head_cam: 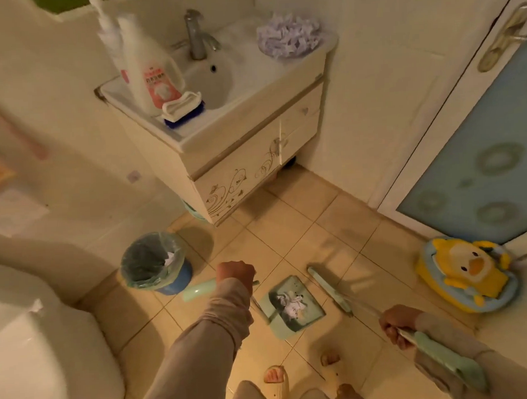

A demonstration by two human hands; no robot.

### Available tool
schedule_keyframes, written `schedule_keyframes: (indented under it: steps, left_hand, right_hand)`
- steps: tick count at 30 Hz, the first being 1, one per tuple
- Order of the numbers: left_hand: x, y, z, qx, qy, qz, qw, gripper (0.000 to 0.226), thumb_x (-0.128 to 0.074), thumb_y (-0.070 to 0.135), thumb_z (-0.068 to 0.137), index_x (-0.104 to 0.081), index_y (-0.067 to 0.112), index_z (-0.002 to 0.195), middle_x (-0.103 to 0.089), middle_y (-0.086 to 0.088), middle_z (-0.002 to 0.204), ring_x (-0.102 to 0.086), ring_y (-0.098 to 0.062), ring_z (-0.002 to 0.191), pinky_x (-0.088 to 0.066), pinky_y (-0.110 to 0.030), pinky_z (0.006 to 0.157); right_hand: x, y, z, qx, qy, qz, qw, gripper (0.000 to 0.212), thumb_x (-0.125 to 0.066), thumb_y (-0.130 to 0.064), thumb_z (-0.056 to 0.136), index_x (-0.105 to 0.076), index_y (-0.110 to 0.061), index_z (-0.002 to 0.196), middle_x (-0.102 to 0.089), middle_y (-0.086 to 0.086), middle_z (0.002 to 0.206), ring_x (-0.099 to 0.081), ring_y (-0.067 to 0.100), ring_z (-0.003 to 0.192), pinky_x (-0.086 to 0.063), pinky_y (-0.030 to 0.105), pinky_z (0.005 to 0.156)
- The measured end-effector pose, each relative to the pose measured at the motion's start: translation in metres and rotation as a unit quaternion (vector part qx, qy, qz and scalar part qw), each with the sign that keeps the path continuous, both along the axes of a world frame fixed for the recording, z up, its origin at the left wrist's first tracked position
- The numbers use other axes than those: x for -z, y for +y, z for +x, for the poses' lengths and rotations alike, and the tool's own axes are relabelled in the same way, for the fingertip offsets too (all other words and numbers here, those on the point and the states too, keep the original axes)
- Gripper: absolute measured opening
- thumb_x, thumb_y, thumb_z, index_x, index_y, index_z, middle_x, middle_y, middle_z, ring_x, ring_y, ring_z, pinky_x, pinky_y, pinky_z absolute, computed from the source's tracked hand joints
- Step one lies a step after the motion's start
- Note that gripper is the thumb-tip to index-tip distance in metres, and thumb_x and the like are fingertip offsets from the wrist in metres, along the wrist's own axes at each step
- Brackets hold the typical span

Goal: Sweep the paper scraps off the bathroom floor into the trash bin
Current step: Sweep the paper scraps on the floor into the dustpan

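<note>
Paper scraps (292, 304) are already sitting in the pale green dustpan (295, 307), a loose crumpled white clump in the middle of the tray, and the pan rests on the tiled floor (318, 227) just ahead of the person's slippered feet. I can't spot any stray bits left on the tiles, but the picture is soft, so small ones could be hiding.

Closest to the camera, the right hand (398, 325) is curled tight round the green handle of the broom (331, 290). Its head lies on the floor right beside the pan. The left hand (235, 272) is a closed fist on the dustpan's long upright handle (198, 289), whose green end pokes out to the left of the wrist.

Handling-wise, that stuff weighs basically nothing and it's not packed down. I'd guess any quick swing or tilt forward would send it fluttering out over the open lip. So lift by the long handle, keep the tray tipped back a bit, and go slow.

A little further off, to the left, the blue trash bin (155, 263) with its green liner stands near the sink cabinet (239, 176), with some white paper already showing inside. It's a short carry. Its mouth looks about as wide as the pan, so I'd tip right over the middle.

Off to the right, a yellow duck potty (467, 274) sits by the door.
</note>
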State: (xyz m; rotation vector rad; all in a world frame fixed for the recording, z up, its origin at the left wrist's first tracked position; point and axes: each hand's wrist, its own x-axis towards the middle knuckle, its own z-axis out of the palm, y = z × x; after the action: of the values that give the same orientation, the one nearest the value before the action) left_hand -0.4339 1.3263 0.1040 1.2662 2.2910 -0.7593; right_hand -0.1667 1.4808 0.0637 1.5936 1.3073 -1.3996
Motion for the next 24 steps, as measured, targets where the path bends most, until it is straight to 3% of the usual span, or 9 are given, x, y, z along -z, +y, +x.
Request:
schedule_keyframes:
  steps: [7, 11, 17, 24]
  left_hand:
    - [-0.001, -0.003, 0.021, -0.131, -0.011, -0.001, 0.991, 0.036, -0.053, 0.028, 0.094, -0.053, 0.019, 0.129, -0.059, -0.002, 0.13, -0.057, -0.022, 0.12, -0.045, -0.032, 0.094]
    - [0.001, -0.016, 0.042, -0.244, -0.009, 0.02, 0.97, 0.035, -0.055, 0.026, 0.093, -0.055, 0.019, 0.127, -0.061, -0.002, 0.127, -0.057, -0.022, 0.118, -0.046, -0.031, 0.095]
    - [0.006, -0.057, 0.088, -0.424, -0.028, 0.05, 0.904, 0.034, -0.059, 0.03, 0.09, -0.058, 0.021, 0.123, -0.063, 0.0, 0.121, -0.06, -0.019, 0.111, -0.047, -0.029, 0.09]
    - [0.004, -0.1, 0.13, -0.576, -0.012, 0.076, 0.814, 0.03, -0.06, 0.028, 0.09, -0.06, 0.019, 0.119, -0.065, -0.001, 0.117, -0.062, -0.018, 0.107, -0.049, -0.029, 0.09]
  right_hand:
    - [-0.005, 0.047, -0.043, -0.13, 0.012, -0.004, 0.991, 0.035, -0.035, -0.002, 0.092, -0.039, -0.01, 0.058, -0.038, -0.001, 0.025, -0.034, 0.009, 0.018, -0.029, 0.009, 0.031]
    - [-0.009, 0.067, -0.063, -0.199, 0.026, -0.002, 0.98, 0.033, -0.035, 0.001, 0.091, -0.04, -0.008, 0.06, -0.037, -0.001, 0.024, -0.032, 0.008, 0.017, -0.028, 0.009, 0.03]
    - [-0.006, 0.067, -0.081, -0.28, 0.041, -0.005, 0.959, 0.027, -0.033, 0.003, 0.091, -0.044, -0.005, 0.068, -0.035, -0.001, 0.022, -0.03, 0.007, 0.014, -0.028, 0.007, 0.027]
    - [0.01, 0.06, -0.096, -0.289, 0.055, -0.038, 0.955, 0.021, -0.037, 0.001, 0.091, -0.046, -0.004, 0.073, -0.04, 0.0, 0.025, -0.034, 0.008, 0.016, -0.03, 0.008, 0.027]
